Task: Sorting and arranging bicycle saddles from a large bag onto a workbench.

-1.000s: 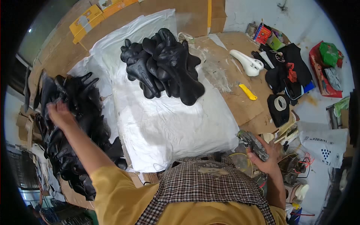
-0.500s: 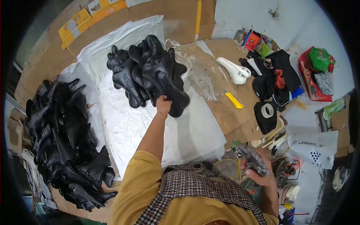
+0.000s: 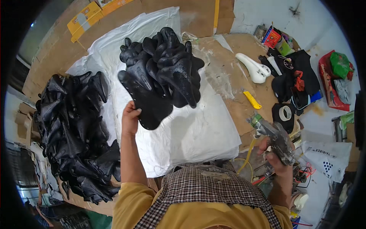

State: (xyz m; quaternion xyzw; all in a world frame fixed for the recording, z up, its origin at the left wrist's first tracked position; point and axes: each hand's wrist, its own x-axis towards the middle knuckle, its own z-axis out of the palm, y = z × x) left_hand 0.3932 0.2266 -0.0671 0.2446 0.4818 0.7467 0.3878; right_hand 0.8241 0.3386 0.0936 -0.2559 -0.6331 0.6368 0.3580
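Note:
A flat black bicycle saddle piece (image 3: 146,104) is held by its near left edge in my left hand (image 3: 130,119), thumb on top. It is tilted over the white sheet (image 3: 202,133), against the near left side of a heap of black saddle pieces (image 3: 164,63). To the right, my right hand (image 3: 278,162) is wrapped round a grimy grey tool that looks like a spray gun (image 3: 280,143), with a green front end pointing up and left. Part of its handle is hidden by my fingers. A second large pile of black saddle pieces (image 3: 72,133) lies at the left.
On cardboard at the right lie a white saddle (image 3: 256,70), a yellow cutter knife (image 3: 252,100), a tape roll (image 3: 285,113) and black cloth (image 3: 310,72). A red bag (image 3: 331,89) is beyond. A yellow hose (image 3: 249,152) and wires are near my right hand.
My left hand has drawn a saddle piece off the heap toward the left and tilted it. My right hand has lifted the spray gun slightly. The view has shifted a little.

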